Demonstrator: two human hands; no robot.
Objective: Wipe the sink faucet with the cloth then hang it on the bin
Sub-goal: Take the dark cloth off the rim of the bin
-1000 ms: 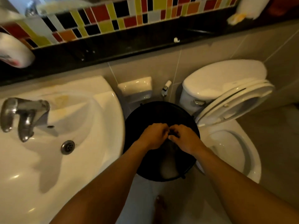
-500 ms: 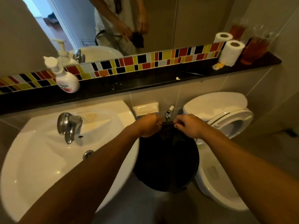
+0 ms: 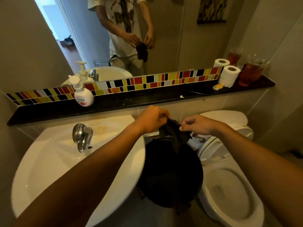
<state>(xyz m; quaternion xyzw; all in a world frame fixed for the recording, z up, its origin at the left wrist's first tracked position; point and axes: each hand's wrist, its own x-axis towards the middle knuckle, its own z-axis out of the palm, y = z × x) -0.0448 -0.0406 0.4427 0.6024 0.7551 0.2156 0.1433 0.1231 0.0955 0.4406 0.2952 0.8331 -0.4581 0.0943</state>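
A dark cloth [image 3: 174,134] hangs between my two hands above the far rim of the round black bin [image 3: 170,177]. My left hand [image 3: 151,119] grips its left top edge and my right hand [image 3: 199,126] pinches its right top edge. The cloth dangles crumpled, its lower end over the bin's opening. The metal faucet [image 3: 82,135] stands at the back of the white sink [image 3: 54,169], to the left of my hands and apart from them.
An open white toilet [image 3: 229,190] sits right of the bin. A dark ledge [image 3: 147,99] carries a soap pump bottle [image 3: 82,94], a toilet roll [image 3: 228,76] and amber jars [image 3: 251,72]. The mirror above reflects me holding the cloth.
Both hands have lifted the cloth up out of the bin and away from its rim, and have drawn apart. The view has tilted up to show the mirror and ledge.
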